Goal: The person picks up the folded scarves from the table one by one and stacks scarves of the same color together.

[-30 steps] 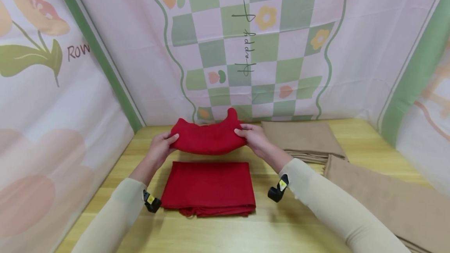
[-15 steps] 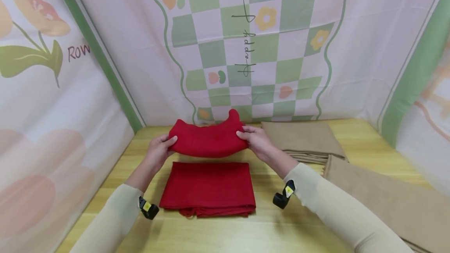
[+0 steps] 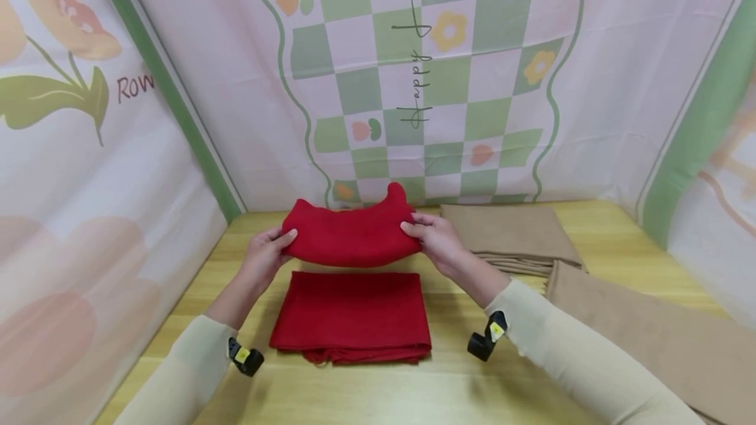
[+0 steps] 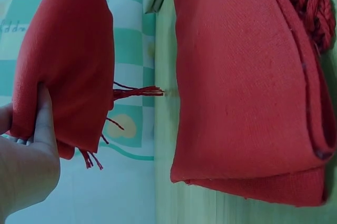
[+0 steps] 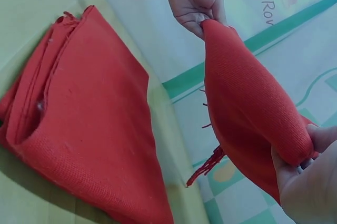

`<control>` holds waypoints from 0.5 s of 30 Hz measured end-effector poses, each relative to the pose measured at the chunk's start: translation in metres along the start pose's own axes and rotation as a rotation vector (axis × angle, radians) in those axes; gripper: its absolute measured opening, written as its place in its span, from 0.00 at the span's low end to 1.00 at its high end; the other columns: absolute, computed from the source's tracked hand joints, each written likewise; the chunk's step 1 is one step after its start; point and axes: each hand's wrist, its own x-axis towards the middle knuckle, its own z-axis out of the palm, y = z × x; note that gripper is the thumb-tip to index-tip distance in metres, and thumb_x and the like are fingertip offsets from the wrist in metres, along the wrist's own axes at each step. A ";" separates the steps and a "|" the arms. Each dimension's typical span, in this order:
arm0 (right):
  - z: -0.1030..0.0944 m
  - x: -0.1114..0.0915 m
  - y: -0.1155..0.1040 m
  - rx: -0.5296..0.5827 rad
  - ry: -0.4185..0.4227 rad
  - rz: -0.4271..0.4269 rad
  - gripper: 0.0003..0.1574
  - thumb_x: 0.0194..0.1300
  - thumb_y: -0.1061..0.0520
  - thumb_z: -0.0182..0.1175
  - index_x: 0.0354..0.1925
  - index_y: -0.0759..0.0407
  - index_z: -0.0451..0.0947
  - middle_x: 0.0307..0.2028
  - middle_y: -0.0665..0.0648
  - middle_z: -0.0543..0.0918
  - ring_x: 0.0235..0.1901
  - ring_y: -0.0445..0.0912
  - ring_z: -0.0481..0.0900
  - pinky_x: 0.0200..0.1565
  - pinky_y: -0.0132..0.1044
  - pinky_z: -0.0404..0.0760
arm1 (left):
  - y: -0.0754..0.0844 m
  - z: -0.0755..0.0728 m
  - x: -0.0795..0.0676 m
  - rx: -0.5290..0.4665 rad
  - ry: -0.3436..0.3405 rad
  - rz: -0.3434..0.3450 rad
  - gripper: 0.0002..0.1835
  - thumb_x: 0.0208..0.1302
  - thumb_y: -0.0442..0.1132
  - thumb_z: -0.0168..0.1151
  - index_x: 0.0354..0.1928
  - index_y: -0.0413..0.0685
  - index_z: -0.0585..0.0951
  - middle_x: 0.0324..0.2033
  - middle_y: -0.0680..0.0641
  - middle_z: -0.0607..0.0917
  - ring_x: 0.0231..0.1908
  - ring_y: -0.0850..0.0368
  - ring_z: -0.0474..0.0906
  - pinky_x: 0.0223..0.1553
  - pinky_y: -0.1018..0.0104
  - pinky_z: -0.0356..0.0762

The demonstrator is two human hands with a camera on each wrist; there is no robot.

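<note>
Both hands hold up a folded red scarf [image 3: 351, 235] with tassels, close behind a second folded red scarf [image 3: 354, 313] lying on the table. My left hand [image 3: 264, 254] pinches its left end, thumb on the near side. At the other end my right hand [image 3: 440, 242] grips it the same way, and one corner sticks up beside that hand. Fringe threads [image 4: 139, 92] hang off the raised scarf in the left wrist view. On the lying scarf, stacked layers [image 5: 39, 82] and a bit of fringe show along one edge.
Beyond my right hand a folded beige cloth [image 3: 502, 228] lies at the back of the wooden table [image 3: 366, 395]. Another beige cloth [image 3: 644, 326] lies nearer, partly behind my right sleeve [image 3: 567, 346]. Printed curtains [image 3: 236, 84] enclose the table at back and sides.
The hands have moved slightly apart, and the raised scarf has come a little lower and nearer, spread slightly wider between them. The lying scarf and beige cloths have stayed put.
</note>
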 end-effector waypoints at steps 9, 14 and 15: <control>-0.002 -0.010 -0.001 0.028 0.011 -0.018 0.28 0.69 0.64 0.57 0.63 0.74 0.64 0.49 0.59 0.77 0.37 0.38 0.80 0.39 0.29 0.79 | 0.002 0.002 -0.010 0.028 -0.006 0.003 0.24 0.72 0.34 0.54 0.65 0.27 0.66 0.40 0.50 0.82 0.36 0.63 0.82 0.43 0.69 0.80; -0.003 -0.016 0.000 0.013 -0.002 -0.008 0.30 0.70 0.63 0.57 0.65 0.73 0.63 0.53 0.61 0.75 0.38 0.38 0.80 0.41 0.28 0.79 | 0.002 0.001 -0.017 0.022 -0.009 -0.002 0.24 0.72 0.34 0.55 0.63 0.25 0.67 0.37 0.51 0.83 0.35 0.63 0.82 0.43 0.69 0.80; -0.003 -0.017 0.000 0.011 -0.002 -0.008 0.30 0.70 0.63 0.57 0.65 0.73 0.62 0.53 0.61 0.75 0.38 0.38 0.80 0.40 0.28 0.79 | 0.002 0.001 -0.019 0.022 -0.013 -0.001 0.24 0.72 0.35 0.55 0.63 0.25 0.67 0.37 0.51 0.83 0.36 0.63 0.82 0.43 0.69 0.80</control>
